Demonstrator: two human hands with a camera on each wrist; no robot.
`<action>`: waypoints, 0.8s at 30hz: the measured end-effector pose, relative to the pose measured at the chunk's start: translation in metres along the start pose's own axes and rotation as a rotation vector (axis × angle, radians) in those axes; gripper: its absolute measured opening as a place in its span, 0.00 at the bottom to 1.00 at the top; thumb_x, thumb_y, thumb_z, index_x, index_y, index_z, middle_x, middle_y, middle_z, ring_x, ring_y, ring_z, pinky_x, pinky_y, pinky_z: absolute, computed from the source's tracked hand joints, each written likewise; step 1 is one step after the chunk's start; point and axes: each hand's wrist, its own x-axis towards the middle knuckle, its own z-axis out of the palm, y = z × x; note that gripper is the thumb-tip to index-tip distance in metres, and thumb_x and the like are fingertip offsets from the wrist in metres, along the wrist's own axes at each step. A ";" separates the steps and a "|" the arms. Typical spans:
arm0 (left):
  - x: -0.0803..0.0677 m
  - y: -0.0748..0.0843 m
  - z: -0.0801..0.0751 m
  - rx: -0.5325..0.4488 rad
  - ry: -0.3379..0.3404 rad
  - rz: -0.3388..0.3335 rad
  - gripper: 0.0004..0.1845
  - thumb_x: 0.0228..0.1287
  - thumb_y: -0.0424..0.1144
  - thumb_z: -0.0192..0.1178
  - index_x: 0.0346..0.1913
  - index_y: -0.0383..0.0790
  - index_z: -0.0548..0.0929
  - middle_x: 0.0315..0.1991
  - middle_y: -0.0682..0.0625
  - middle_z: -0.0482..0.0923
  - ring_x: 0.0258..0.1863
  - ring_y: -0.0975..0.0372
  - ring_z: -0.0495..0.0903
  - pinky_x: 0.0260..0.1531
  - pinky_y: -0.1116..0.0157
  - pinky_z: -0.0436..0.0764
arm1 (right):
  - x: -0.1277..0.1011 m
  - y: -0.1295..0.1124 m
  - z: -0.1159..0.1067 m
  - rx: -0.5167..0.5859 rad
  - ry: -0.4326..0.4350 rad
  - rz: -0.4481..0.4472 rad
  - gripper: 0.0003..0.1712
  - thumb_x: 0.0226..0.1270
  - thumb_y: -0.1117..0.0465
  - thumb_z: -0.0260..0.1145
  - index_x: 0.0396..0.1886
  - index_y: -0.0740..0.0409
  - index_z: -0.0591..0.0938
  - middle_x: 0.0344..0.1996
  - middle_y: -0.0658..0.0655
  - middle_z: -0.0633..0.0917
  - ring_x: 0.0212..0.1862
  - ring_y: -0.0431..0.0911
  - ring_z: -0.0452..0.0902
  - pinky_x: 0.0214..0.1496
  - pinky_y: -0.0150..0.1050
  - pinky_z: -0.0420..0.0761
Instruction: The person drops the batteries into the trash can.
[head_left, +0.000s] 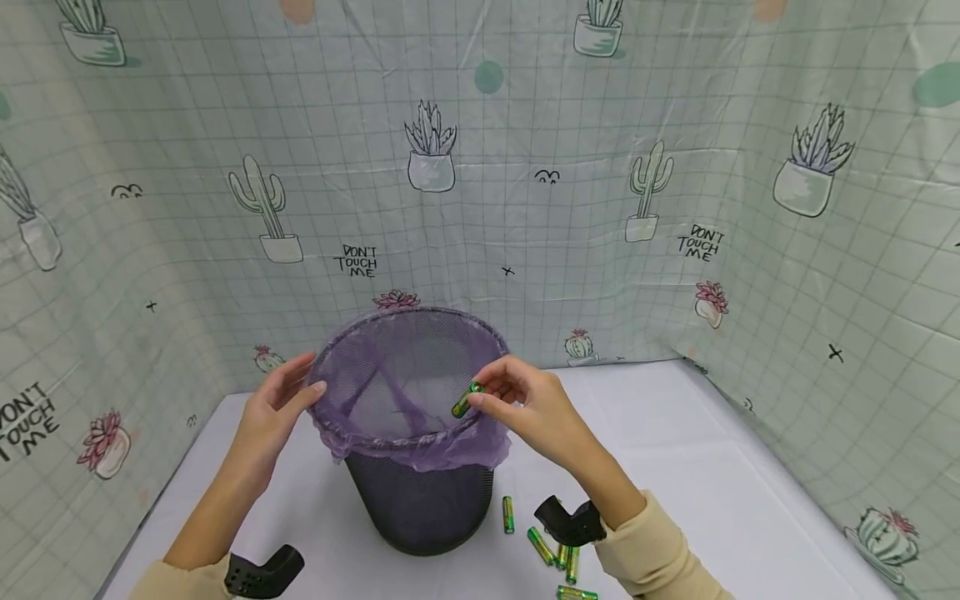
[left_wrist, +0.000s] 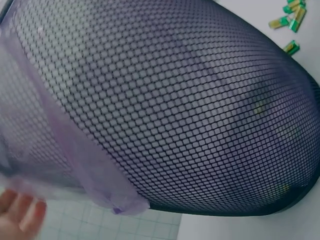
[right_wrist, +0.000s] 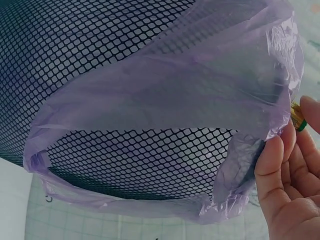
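A black mesh wastebasket (head_left: 420, 508) stands tilted on the white table, lined with a purple plastic bag (head_left: 457, 448) folded over its rim. My left hand (head_left: 273, 412) grips the rim at the left side, thumb over the edge and fingers outside. Between thumb and fingertips, my right hand (head_left: 528, 404) pinches a green and gold battery (head_left: 461, 406) over the right part of the rim. In the right wrist view the fingers lie right at the bag's edge, and most of the battery (right_wrist: 298, 117) is hidden. Faint green-yellow patches show through the mesh (left_wrist: 200, 115) in the left wrist view.
Several green batteries (head_left: 540, 546) lie on the white table (head_left: 660, 467), right of the wastebasket and near my right forearm. A hanging cloth (head_left: 510, 225) printed with cacti surrounds the table at the back and both sides. Each wrist carries a black mount (head_left: 262, 573).
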 end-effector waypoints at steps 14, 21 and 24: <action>0.004 -0.018 -0.013 -0.135 -0.208 0.100 0.33 0.68 0.36 0.48 0.73 0.41 0.48 0.72 0.41 0.43 0.62 0.68 0.59 0.52 0.82 0.65 | 0.004 -0.001 0.002 -0.046 -0.016 -0.007 0.09 0.60 0.60 0.66 0.41 0.54 0.80 0.30 0.50 0.81 0.30 0.41 0.75 0.32 0.32 0.76; 0.002 -0.019 -0.009 -0.131 -0.206 0.109 0.33 0.68 0.36 0.46 0.73 0.43 0.48 0.72 0.42 0.44 0.63 0.67 0.58 0.52 0.82 0.64 | 0.001 -0.001 0.002 -0.062 -0.012 -0.021 0.08 0.61 0.60 0.65 0.40 0.54 0.80 0.31 0.49 0.82 0.31 0.40 0.75 0.34 0.35 0.77; 0.002 -0.018 -0.007 -0.140 -0.207 0.115 0.32 0.69 0.36 0.46 0.73 0.43 0.48 0.72 0.43 0.45 0.63 0.67 0.58 0.52 0.82 0.64 | -0.002 0.000 0.000 -0.047 0.003 -0.043 0.08 0.62 0.60 0.64 0.41 0.55 0.80 0.33 0.50 0.83 0.33 0.39 0.76 0.36 0.34 0.77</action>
